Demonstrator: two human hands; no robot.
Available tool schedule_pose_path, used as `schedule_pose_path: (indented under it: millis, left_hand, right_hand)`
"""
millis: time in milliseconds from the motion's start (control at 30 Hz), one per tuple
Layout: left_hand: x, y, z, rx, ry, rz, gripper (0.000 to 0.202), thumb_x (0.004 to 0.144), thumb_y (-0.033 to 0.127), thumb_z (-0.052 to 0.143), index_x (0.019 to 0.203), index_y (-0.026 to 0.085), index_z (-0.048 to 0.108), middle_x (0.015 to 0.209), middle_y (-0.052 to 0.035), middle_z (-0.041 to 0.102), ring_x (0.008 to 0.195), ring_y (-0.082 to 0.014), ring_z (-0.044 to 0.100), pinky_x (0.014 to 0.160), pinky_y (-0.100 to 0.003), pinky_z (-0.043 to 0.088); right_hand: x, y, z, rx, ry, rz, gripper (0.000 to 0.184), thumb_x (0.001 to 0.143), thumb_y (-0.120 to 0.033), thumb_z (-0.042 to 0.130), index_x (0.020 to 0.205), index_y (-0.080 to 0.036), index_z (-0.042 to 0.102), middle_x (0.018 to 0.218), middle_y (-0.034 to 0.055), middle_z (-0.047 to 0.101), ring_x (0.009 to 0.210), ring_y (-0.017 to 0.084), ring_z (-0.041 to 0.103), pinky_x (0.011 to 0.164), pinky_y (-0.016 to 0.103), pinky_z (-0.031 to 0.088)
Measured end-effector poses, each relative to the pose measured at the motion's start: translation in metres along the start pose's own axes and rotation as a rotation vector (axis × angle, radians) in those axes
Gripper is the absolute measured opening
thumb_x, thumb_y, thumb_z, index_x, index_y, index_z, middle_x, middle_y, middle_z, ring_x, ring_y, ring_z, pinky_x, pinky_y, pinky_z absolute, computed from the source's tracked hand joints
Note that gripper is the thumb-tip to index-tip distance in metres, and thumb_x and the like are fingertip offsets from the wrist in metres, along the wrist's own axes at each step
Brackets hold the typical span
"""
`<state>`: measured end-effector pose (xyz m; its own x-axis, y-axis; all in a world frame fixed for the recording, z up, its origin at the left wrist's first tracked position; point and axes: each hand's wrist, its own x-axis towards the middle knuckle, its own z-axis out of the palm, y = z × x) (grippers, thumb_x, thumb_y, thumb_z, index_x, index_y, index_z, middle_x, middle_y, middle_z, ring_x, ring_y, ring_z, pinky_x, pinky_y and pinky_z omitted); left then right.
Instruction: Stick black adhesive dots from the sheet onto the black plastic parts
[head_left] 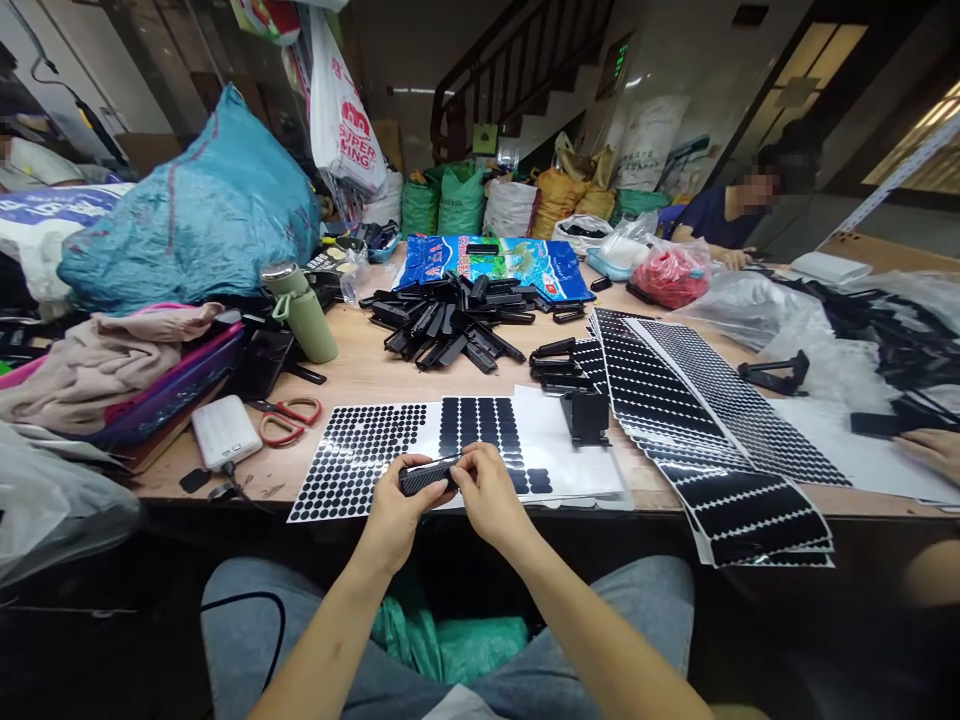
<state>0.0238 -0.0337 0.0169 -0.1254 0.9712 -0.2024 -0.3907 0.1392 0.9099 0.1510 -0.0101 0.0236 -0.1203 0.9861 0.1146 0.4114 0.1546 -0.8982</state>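
Working largest to smallest, I start with the wooden table [349,375], crowded right up to its near edge. A big blue sack [187,210] bulges over its left side. On the right, long patterned sheets [667,410] hang past the front edge; a knee or sleeve catching that overhang could, I judge, drag them off. Beyond the hands lies a loose pile of black parts [450,325], heaped so carelessly that a nudge might send some sliding. A dotted sheet [352,460] lies just left of the hands, and a wrist brushing it could shift it.

My left hand [396,505] curls around a small black piece [421,477], thumb pressed on its near side. My right hand [487,490] pinches its right end between thumb and fingertips. The piece is held just above the table's front edge (an awkward place to fumble). If either grip slackens, I'd expect it to drop toward the lap; uneven pressure could twist it.
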Motion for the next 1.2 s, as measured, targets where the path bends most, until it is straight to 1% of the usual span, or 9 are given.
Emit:
schedule_pose_path:
  millis: [200,333,467,600,800,933,1033,1133,1200]
  left_hand:
    - [0.003,-0.011,0.012,0.002,-0.047,-0.054,0.040,0.053,0.017,0.076,0.085,0.016,0.051,0.079,0.0018,0.059,0.075,-0.0142,0.061,0.075,-0.036,0.053]
    - [0.006,-0.020,0.021,-0.047,-0.046,-0.099,0.039,0.053,0.015,0.076,0.084,0.016,0.051,0.077,0.0015,0.058,0.072,-0.0135,0.061,0.073,-0.035,0.054]
    - [0.015,-0.033,0.025,-0.037,-0.027,-0.143,0.037,0.056,0.012,0.075,0.084,0.016,0.051,0.082,-0.0011,0.056,0.075,-0.0157,0.062,0.073,-0.037,0.055]
    - [0.024,-0.044,0.022,0.015,0.007,-0.192,0.034,0.059,0.009,0.073,0.083,0.016,0.050,0.084,-0.0024,0.055,0.075,-0.0157,0.062,0.073,-0.038,0.056]
    - [0.028,-0.052,0.017,0.037,0.005,-0.195,0.033,0.060,0.011,0.073,0.084,0.015,0.051,0.086,-0.0026,0.053,0.076,-0.0157,0.062,0.074,-0.040,0.055]
    - [0.029,-0.055,0.015,0.057,0.002,-0.178,0.034,0.060,0.014,0.074,0.085,0.015,0.052,0.088,-0.0029,0.051,0.078,-0.0161,0.061,0.074,-0.040,0.055]
    - [0.031,-0.058,0.014,0.068,-0.007,-0.171,0.034,0.059,0.016,0.075,0.085,0.016,0.053,0.088,-0.0028,0.051,0.078,-0.0157,0.061,0.074,-0.040,0.055]
    - [0.032,-0.060,0.014,0.064,0.001,-0.171,0.035,0.058,0.017,0.076,0.085,0.016,0.053,0.087,-0.0026,0.051,0.077,-0.0157,0.061,0.074,-0.040,0.055]
    - [0.031,-0.058,0.014,0.043,-0.001,-0.165,0.036,0.057,0.018,0.076,0.085,0.016,0.053,0.087,-0.0021,0.052,0.076,-0.0156,0.061,0.074,-0.040,0.055]
  right_hand:
    - [-0.007,0.012,-0.006,-0.024,0.026,0.028,0.011,0.077,-0.019,0.046,0.067,-0.019,0.050,0.098,0.0078,0.050,0.100,0.020,0.048,0.087,0.036,0.037]
    - [-0.008,0.033,-0.019,-0.157,0.165,-0.021,0.007,0.078,-0.025,0.050,0.079,-0.018,0.051,0.099,0.0096,0.050,0.099,0.021,0.047,0.086,0.036,0.038]
    - [-0.004,0.062,-0.046,-0.567,0.301,0.225,0.024,0.079,-0.031,0.051,0.092,-0.012,0.051,0.096,0.0163,0.052,0.095,0.028,0.048,0.080,0.039,0.039]
    - [0.000,0.077,-0.060,-0.775,0.190,0.415,0.021,0.079,-0.029,0.051,0.088,-0.011,0.055,0.095,0.0175,0.054,0.093,0.029,0.051,0.073,0.034,0.040]
    - [-0.005,0.078,-0.055,-0.694,0.148,0.328,0.014,0.083,-0.021,0.043,0.085,-0.015,0.054,0.091,0.0109,0.057,0.086,0.021,0.054,0.072,0.028,0.039]
    - [-0.007,0.079,-0.051,-0.752,0.258,0.377,0.023,0.081,-0.030,0.049,0.095,-0.013,0.052,0.096,0.0134,0.056,0.093,0.027,0.052,0.070,0.032,0.039]
    - [-0.005,0.079,-0.052,-0.747,0.227,0.386,0.017,0.082,-0.026,0.045,0.089,-0.013,0.054,0.091,0.0135,0.056,0.088,0.026,0.053,0.069,0.033,0.038]
    - [-0.008,0.078,-0.059,-0.656,0.228,0.296,0.015,0.082,-0.019,0.040,0.081,-0.015,0.054,0.086,0.0121,0.057,0.083,0.023,0.053,0.071,0.033,0.038]
    - [-0.012,0.075,-0.065,-0.487,0.226,0.236,0.015,0.081,-0.022,0.041,0.077,-0.016,0.054,0.082,0.0099,0.057,0.080,0.022,0.052,0.072,0.033,0.038]
